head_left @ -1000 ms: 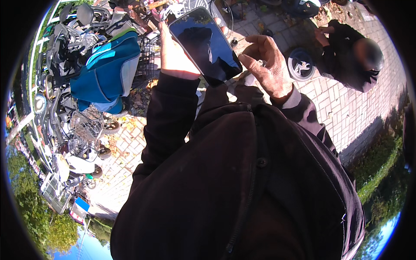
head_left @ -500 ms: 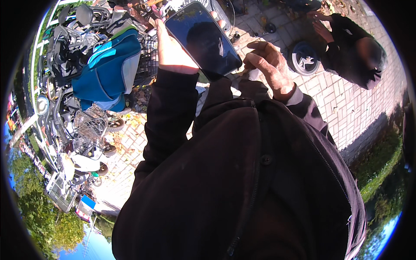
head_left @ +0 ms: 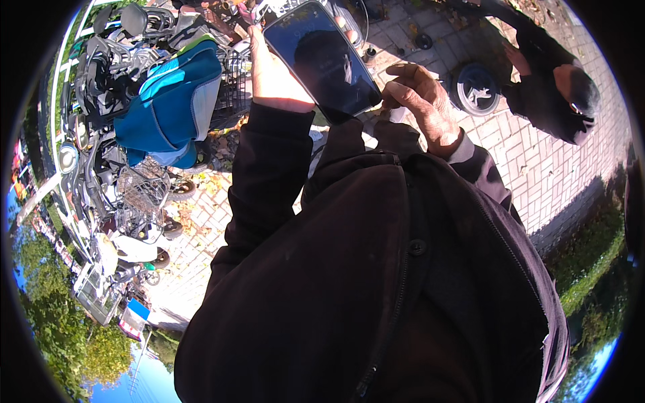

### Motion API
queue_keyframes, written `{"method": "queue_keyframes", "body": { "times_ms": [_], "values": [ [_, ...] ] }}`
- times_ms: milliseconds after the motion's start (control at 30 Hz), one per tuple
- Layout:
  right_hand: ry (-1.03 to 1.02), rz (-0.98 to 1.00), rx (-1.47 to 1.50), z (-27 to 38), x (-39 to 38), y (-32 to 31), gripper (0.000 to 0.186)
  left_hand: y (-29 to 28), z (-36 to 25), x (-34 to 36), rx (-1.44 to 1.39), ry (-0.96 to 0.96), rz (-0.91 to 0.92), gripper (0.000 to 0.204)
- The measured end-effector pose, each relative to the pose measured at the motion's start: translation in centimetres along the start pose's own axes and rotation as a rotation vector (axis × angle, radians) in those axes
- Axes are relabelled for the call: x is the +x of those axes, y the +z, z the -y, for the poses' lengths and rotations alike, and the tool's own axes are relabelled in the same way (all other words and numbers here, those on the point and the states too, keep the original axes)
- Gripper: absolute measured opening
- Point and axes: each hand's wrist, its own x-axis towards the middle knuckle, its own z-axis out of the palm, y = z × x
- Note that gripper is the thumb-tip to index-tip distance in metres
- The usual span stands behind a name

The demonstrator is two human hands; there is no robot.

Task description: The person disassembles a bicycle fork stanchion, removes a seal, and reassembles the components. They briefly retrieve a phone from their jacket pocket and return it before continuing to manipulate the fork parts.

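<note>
A smartphone (head_left: 322,60) with a dark, reflective screen lies tilted in my left hand (head_left: 279,77). The palm is under its left edge, and fingertips curl over the far edge. Faint clock-like characters glow on the glass, along with a reflected head outline. Beside the phone's lower right corner hovers my right hand (head_left: 426,107), apart from it. Its fingers are loosely bent with gaps between them, and nothing shows in them.
Parked bicycles and scooters crowd the left, one draped with a blue cover (head_left: 168,107). At the upper right a person in dark clothing (head_left: 547,87) is beside a small wheel (head_left: 477,91) on the brick paving (head_left: 531,154). A small dark bottle (head_left: 369,54) stands beyond the phone.
Faint characters have appeared on the phone's screen. Phone and both hands sit slightly further right in view. The other person's arm and head have shifted.
</note>
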Motion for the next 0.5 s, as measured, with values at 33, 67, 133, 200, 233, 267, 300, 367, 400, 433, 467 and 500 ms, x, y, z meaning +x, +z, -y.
{"method": "queue_keyframes", "body": {
  "times_ms": [33, 67, 133, 200, 233, 267, 300, 367, 400, 433, 467, 500],
  "values": [
    [-0.003, 0.003, -0.001, 0.0, 0.0, 0.0, 0.057, 0.3, 0.0, 0.1, 0.033, 0.012, 0.011, 0.057],
    [-0.001, 0.004, 0.003, 0.0, -0.1, 0.0, 0.057, 0.7, 0.1, 0.2, 0.080, 0.030, 0.029, 0.055],
    [-0.006, 0.010, 0.012, 0.0, -0.2, 0.0, 0.058, 1.4, 0.1, 0.3, 0.218, 0.077, 0.059, 0.050],
    [-0.001, 0.002, 0.043, -0.1, -0.2, -0.1, 0.054, 2.0, 0.3, 0.7, 0.391, 0.135, 0.093, 0.046],
    [0.001, -0.007, 0.057, -0.2, -0.2, -0.1, 0.052, 2.3, 0.2, 0.5, 0.503, 0.169, 0.104, 0.043],
    [0.004, -0.003, 0.057, -0.3, -0.2, 0.0, 0.052, 2.5, 0.3, 0.8, 0.589, 0.196, 0.113, 0.041],
    [0.009, -0.005, 0.054, -0.4, -0.3, 0.0, 0.052, 2.7, 0.3, 0.8, 0.666, 0.219, 0.122, 0.039],
    [0.016, -0.006, 0.052, -0.6, -0.3, 0.2, 0.053, 3.1, 0.4, 1.0, 0.769, 0.251, 0.134, 0.035],
    [0.017, -0.004, 0.053, -0.7, -0.3, 0.3, 0.053, 3.3, 0.5, 0.9, 0.809, 0.268, 0.134, 0.033],
    [0.026, 0.001, 0.055, -0.8, -0.3, 0.4, 0.054, 3.4, 0.6, 1.0, 0.791, 0.259, 0.138, 0.031],
    [0.022, -0.001, 0.036, -0.8, -0.4, 0.4, 0.054, 3.5, 0.6, 1.0, 0.741, 0.247, 0.139, 0.029],
    [0.026, 0.001, 0.017, -0.8, -0.4, 0.4, 0.055, 3.6, 0.8, 0.9, 0.656, 0.235, 0.137, 0.028]
  ]
}}
